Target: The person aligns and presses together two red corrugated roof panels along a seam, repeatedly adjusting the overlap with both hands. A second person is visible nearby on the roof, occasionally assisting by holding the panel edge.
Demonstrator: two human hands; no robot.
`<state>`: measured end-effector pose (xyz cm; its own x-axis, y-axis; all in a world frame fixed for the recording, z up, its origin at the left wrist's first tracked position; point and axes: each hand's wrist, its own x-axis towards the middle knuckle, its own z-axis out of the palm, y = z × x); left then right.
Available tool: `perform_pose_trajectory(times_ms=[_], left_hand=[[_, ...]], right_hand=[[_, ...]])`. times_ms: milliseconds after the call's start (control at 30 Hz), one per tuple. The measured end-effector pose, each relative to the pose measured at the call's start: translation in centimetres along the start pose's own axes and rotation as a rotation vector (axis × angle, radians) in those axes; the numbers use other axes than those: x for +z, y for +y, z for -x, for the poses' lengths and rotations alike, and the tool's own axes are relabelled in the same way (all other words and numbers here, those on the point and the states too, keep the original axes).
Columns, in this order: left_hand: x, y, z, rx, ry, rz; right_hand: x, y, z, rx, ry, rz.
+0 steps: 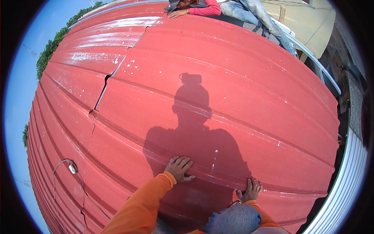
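Observation:
A red ribbed metal roofing sheet (249,113) spreads beneath both my hands, with my shadow across it. My left hand (179,169) rests on a raised rib, its fingers laid forward and the thumb apart. Farther right along the same rib, my right hand (250,190) lies with bent fingers over the ridge and the thumb spread to the left. Neither hand holds a loose object. My denim-covered knee (233,219) is just below the right hand and partly hides that wrist.
A grey cable with a white plug connector (72,167) lies at the left. An open gap (104,90) shows at a sheet joint. At the far edge crouches another person in a red sleeve (206,7). The roof drops off at right, beside pale corrugated sheeting (346,187).

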<state>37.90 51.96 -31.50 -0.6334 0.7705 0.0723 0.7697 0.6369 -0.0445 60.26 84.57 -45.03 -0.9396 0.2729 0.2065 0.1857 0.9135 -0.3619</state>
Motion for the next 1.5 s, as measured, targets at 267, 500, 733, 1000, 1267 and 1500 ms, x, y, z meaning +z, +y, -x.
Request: perform_pose_trajectory(times_ms=[267,500,733,1000,1267,1500], left_hand=[[0.08,0.07,0.08,-0.002,0.002,0.008],[0.03,0.03,-0.02,0.006,0.032,-0.005],[0.00,0.02,-0.15,0.015,0.044,-0.001],[-0.03,0.15,-0.06,0.001,0.025,0.002],[-0.19,0.07,-0.05,-0.001,0.006,-0.001],[-0.16,0.06,0.04,-0.004,0.002,0.022]], right_hand=[[-0.39,-0.27,-0.32,0.005,-0.015,-0.002],[-0.18,-0.06,-0.26,-0.004,-0.008,-0.004],[0.13,0.06,-0.07,-0.007,0.019,-0.005],[-0.14,0.01,-0.15,-0.005,0.007,0.005],[-0.13,-0.07,-0.23,-0.010,0.010,-0.006],[0.33,0.21,0.14,0.003,-0.004,-0.001]])
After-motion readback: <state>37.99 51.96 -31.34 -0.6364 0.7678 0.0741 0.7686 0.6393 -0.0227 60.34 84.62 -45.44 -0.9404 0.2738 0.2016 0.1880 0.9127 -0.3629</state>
